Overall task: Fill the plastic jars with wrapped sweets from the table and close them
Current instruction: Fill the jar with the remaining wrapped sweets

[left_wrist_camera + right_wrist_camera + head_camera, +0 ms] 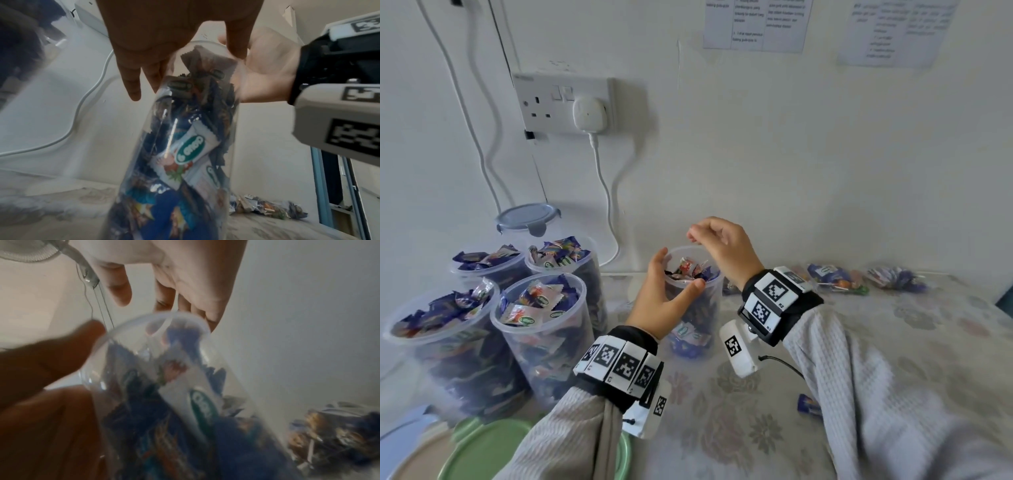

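A clear plastic jar (705, 318) stands on the flowered tablecloth, filled almost to the rim with blue and white wrapped sweets (690, 269). My left hand (678, 274) grips it just under the rim, thumb on the near side and fingers on the far left side. The jar (185, 146) fills the left wrist view under that hand (144, 56). My right hand (709, 236) hovers over the opening with its fingers hanging loosely curled and nothing in them. In the right wrist view those fingers (164, 288) hang just above the jar's rim (144, 321).
Several open jars full of sweets (541, 322) crowd the left side, with a blue-lidded jar (527, 217) behind them. Green lids (482, 452) lie at the front left. Loose sweets (835, 279) lie by the wall at right. One sweet (808, 404) lies under my right forearm.
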A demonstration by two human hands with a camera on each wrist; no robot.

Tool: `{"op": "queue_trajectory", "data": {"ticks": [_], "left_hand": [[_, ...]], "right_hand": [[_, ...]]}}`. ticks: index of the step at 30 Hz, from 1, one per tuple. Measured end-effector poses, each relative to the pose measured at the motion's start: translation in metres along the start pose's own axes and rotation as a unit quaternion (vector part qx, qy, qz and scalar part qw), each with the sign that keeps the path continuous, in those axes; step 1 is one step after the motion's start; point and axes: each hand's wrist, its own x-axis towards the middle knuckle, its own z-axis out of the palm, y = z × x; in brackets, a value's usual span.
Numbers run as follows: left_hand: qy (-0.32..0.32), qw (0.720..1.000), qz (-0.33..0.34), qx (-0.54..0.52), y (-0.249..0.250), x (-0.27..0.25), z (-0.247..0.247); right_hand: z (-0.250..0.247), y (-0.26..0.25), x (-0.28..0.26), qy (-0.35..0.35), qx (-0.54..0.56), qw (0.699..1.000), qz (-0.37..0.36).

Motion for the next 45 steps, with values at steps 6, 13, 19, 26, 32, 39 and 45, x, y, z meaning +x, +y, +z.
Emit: {"op": "queue_trajectory", "data": {"ticks": [6, 13, 19, 26, 32, 39, 45], "left_hand": [[0.059, 0.982, 0.016, 0.180, 0.010, -0.005, 0.004], [0.137, 0.940, 0.249, 0.188, 0.037, -0.063, 0.074], [-0.346, 0.903, -0.041, 0.250, 0.034, -0.095, 0.149], [-0.473, 0.806, -0.072, 0.349, 0.056, -0.119, 0.176], [-0.454, 0.806, -0.083, 0.370, 0.070, -0.151, 0.183], [-0.387, 0.823, -0.107, 0.402, 0.075, -0.182, 0.194], [-0.301, 0.877, -0.185, 0.325, 0.067, -0.214, 0.207]], "right_hand": [[-0.060, 0.014, -0.041, -0.004, -0.081, 0.995, 0.064], [-0.153, 0.056, -0.127, -0.237, -0.293, 0.892, 0.251], [-0.183, 0.082, -0.199, -0.371, -0.354, 0.817, 0.265], [-0.204, 0.071, -0.226, -0.398, -0.303, 0.836, 0.225], [-0.219, 0.076, -0.230, -0.468, -0.383, 0.766, 0.217], [-0.240, 0.069, -0.258, -0.452, -0.336, 0.804, 0.194], [-0.260, 0.084, -0.304, -0.300, -0.315, 0.863, 0.258]]}}
